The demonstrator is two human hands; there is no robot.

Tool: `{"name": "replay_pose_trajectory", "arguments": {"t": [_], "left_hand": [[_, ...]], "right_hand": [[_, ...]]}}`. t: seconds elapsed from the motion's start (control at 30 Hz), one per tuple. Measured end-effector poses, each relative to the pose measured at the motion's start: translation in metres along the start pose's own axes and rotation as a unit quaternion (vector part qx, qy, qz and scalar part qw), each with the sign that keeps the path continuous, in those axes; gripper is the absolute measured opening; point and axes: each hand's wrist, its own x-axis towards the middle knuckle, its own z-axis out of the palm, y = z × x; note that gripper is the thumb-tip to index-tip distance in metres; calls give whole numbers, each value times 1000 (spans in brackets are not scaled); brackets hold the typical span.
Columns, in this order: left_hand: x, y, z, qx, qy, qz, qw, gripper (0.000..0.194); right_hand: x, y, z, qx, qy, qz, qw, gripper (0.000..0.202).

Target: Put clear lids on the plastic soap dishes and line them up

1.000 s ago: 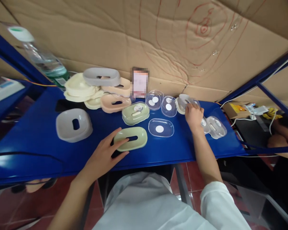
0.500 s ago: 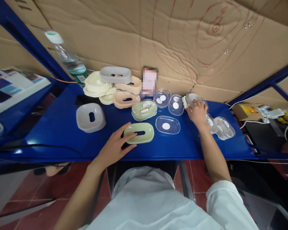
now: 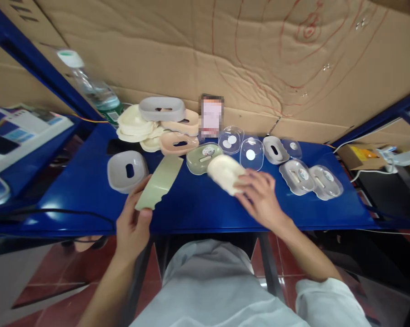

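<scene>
My left hand (image 3: 135,222) grips a light green soap dish base (image 3: 160,182), tilted up on its side above the blue table. In my right hand (image 3: 261,195) is a cream soap dish tray (image 3: 226,173), held by its right end over the middle of the table. Its outline is slightly blurred. Just behind the tray sits a green soap dish (image 3: 201,156) with a clear lid and a round sticker. A clear lid (image 3: 252,154) with a white round label lies behind my right hand.
Left of my left hand stands a grey base (image 3: 119,172). Cream trays (image 3: 133,121) and peach bases (image 3: 178,144) are piled at the back beside a water bottle (image 3: 102,95). A phone (image 3: 212,116) leans on the cardboard. Lidded grey dishes (image 3: 297,177) lie right.
My left hand has lifted the green base off the table and tilted it. My right hand has come from the back right to the middle with the cream tray.
</scene>
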Motion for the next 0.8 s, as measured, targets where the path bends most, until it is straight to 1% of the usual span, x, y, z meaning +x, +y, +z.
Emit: {"name": "replay_pose_trajectory", "arguments": {"t": [0.03,0.07,0.1,0.13,0.2,0.27,0.33,0.4,0.47,0.53,0.63,0.7,0.8], "left_hand": [[-3,2,-2,16,-8,7,1000,37],[-5,4,-3,38,-29,17,999,37],[-7,4,-3,61,-60,30,996,35],[-10,4,-3,84,-93,42,991,35],[-16,2,0,125,-146,63,979,37],[-24,-1,7,149,-172,82,970,40],[-32,-3,14,165,-182,100,964,44],[-38,-4,21,185,-186,117,958,46],[-39,-3,26,203,-193,136,950,48],[-35,-2,29,209,-204,151,945,47],[-25,0,31,206,-216,156,942,42],[-20,0,33,212,-231,145,938,42],[-19,-2,36,223,-257,130,931,45]], "right_hand": [[-3,-13,10,9,-26,-45,999,18],[-6,-23,19,19,-47,-81,995,19],[-7,-31,28,28,-59,-103,992,21],[-9,-35,36,35,-65,-111,991,22],[-11,-37,45,53,-83,-102,990,22],[-15,-34,46,83,-113,-89,986,27],[-21,-28,42,122,-134,-76,981,36],[-30,-22,38,157,-117,-40,980,40],[-36,-19,36,167,-95,1,981,45],[-39,-19,35,145,-105,5,984,53],[-35,-22,37,84,-145,-25,986,61],[-31,-26,40,51,-151,-21,987,59],[-26,-29,44,28,-141,-7,990,53]]}}
